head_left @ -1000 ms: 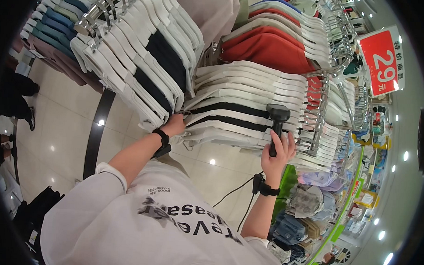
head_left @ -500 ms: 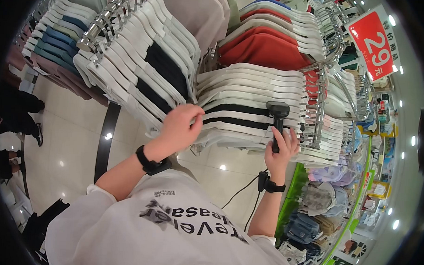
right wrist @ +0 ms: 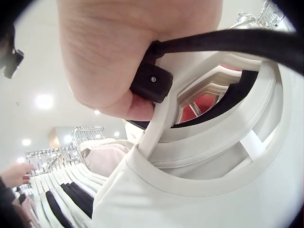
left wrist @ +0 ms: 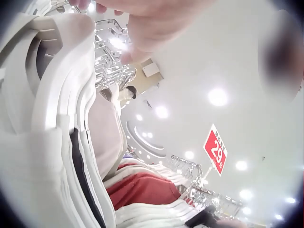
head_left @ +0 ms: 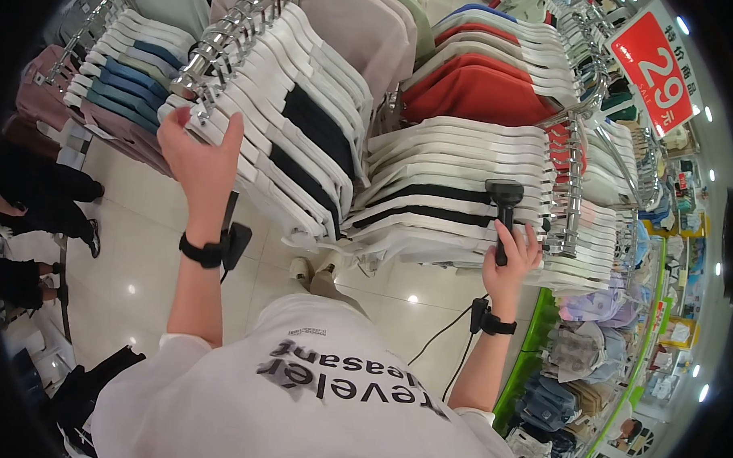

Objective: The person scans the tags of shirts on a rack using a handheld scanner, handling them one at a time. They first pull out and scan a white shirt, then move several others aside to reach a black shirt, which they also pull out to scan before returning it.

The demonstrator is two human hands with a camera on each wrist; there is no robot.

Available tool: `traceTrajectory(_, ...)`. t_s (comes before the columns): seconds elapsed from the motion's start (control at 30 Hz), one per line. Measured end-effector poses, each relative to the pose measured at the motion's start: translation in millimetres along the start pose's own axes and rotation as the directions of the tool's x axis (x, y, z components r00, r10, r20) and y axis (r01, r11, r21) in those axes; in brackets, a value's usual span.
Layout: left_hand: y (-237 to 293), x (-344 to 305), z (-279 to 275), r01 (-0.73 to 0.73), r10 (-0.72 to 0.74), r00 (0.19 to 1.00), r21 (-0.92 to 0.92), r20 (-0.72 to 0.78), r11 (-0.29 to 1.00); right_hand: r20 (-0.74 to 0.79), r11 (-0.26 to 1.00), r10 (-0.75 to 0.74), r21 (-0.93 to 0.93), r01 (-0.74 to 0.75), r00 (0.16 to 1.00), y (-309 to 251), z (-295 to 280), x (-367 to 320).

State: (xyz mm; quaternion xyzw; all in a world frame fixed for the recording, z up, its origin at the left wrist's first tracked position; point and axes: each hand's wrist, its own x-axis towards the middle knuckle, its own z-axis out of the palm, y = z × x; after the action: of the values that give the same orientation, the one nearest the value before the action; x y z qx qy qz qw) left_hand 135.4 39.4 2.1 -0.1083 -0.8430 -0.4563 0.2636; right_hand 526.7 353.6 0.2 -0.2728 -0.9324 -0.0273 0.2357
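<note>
My left hand [head_left: 201, 155] is raised at the front end of the left rack of white and black shirts [head_left: 249, 136], thumb and fingers spread apart with nothing between them. In the left wrist view that hand [left wrist: 161, 21] shows at the top, near the metal hanger hooks [left wrist: 107, 57]. A black handheld scanner [head_left: 506, 203] is gripped by my right hand [head_left: 511, 262], in front of the middle row of white and black shirts [head_left: 457, 163]. Seen from the right wrist, the hand [right wrist: 128, 57] is close to a white shirt collar [right wrist: 199, 187].
Red garments [head_left: 476, 91] hang behind the middle row. A red price sign [head_left: 656, 71] stands at the upper right. Teal and blue garments [head_left: 125, 91] hang at far left, near a person in black trousers [head_left: 53, 178]. A black cable [head_left: 441, 332] hangs beside my right wrist.
My left hand has left the lower hanging shirts and moved up and left to the rack's front end, its fingers spreading. The right hand still holds the scanner; the view has shifted slightly.
</note>
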Motion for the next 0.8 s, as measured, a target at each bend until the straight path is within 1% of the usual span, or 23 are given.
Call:
traceTrajectory(0.07, -9.9, 18.7, 10.0, -0.116, 0.116, 0.993, 0.019, -0.013, 0.993, 0.0, 1.0, 0.006, -0.024, -0.006, 1.0, -0.5, 1.1, -0.2)
traceTrajectory(0.1, -11.3, 26.4, 16.5, -0.118, 0.118, 0.993, 0.031, -0.016, 0.993, 0.001, 1.0, 0.01, -0.016, -0.01, 1.0, -0.9, 0.8, -0.2)
traceTrajectory(0.13, -10.2, 32.5, 24.8, -0.08, 0.084, 0.996, -0.133, 0.027, 0.988, 0.003, 1.0, 0.008, -0.005, -0.008, 1.0, -1.3, 1.8, -0.6)
traceTrajectory(0.17, -10.8, 37.0, 30.9, -0.033, 0.057, 0.996, -0.295, 0.075, 0.955, 0.001, 1.0, 0.016, -0.015, -0.016, 1.0, -1.0, 2.0, -0.5)
traceTrajectory(0.2, -17.1, 38.8, 36.2, -0.035, 0.059, 0.996, -0.292, 0.074, 0.956, -0.001, 0.999, 0.024, -0.028, -0.024, 1.0, -1.5, 2.0, -0.3)
traceTrajectory(0.27, -34.6, 38.4, 46.4, 0.029, -0.007, 0.995, -0.237, 0.096, 0.971, -0.007, 0.999, 0.026, -0.038, -0.026, 1.0, -4.3, 1.2, 0.0)
traceTrajectory(0.3, -38.7, 39.2, 47.0, -0.056, 0.064, 0.997, -0.146, 0.046, 0.988, -0.005, 0.999, 0.029, -0.036, -0.029, 1.0, -5.9, 0.6, 0.3)
traceTrajectory(0.4, -41.7, 38.1, 47.0, -0.024, 0.032, 0.998, -0.13, 0.062, 0.991, 0.001, 0.998, 0.038, -0.051, -0.038, 0.999, -8.5, -2.1, -0.2)
traceTrajectory(0.43, -35.3, 39.1, 42.5, -0.029, 0.033, 0.996, -0.051, 0.077, 0.998, -0.003, 0.998, 0.036, -0.056, -0.036, 0.999, -9.6, -2.2, 0.7)
traceTrajectory(0.47, -34.7, 38.1, 42.3, -0.026, 0.031, 0.996, -0.062, 0.085, 0.998, -0.003, 0.997, 0.041, -0.069, -0.041, 0.999, -10.0, -2.1, 0.9)
traceTrajectory(0.53, -37.8, 38.4, 44.9, -0.072, 0.073, 0.996, -0.025, 0.043, 0.997, -0.011, 0.998, 0.044, -0.05, -0.044, 0.999, -10.5, -2.1, 0.5)
traceTrajectory(0.57, -37.1, 38.6, 44.7, -0.058, 0.058, 0.997, -0.005, 0.05, 0.998, -0.02, 0.998, 0.053, -0.03, -0.054, 0.998, -12.0, -2.8, 1.4)
traceTrajectory(0.6, -37.0, 38.8, 45.2, -0.058, 0.06, 0.996, -0.025, 0.062, 0.998, -0.027, 0.998, 0.059, -0.024, -0.059, 0.998, -11.4, -2.4, 1.1)
traceTrajectory(0.67, -38.5, 39.2, 45.6, -0.03, 0.028, 0.997, 0.027, 0.07, 0.999, -0.032, 0.996, 0.082, 0.021, -0.081, 0.996, -10.9, -2.8, 1.2)
traceTrajectory(0.7, -39.0, 39.1, 46.3, -0.023, 0.021, 0.997, 0.022, 0.068, 0.999, -0.033, 0.996, 0.091, 0.006, -0.091, 0.995, -10.7, -4.0, 2.1)
traceTrajectory(0.77, -42.5, 40.0, 48.0, -0.018, 0.017, 0.996, 0.004, 0.083, 1.0, -0.027, 0.981, 0.128, 0.151, -0.122, 0.991, -11.3, -7.4, 1.9)
traceTrajectory(0.8, -45.0, 40.5, 49.4, -0.012, 0.012, 0.996, -0.001, 0.085, 1.0, -0.029, 0.982, 0.134, 0.139, -0.129, 0.991, -12.5, -10.2, 0.5)
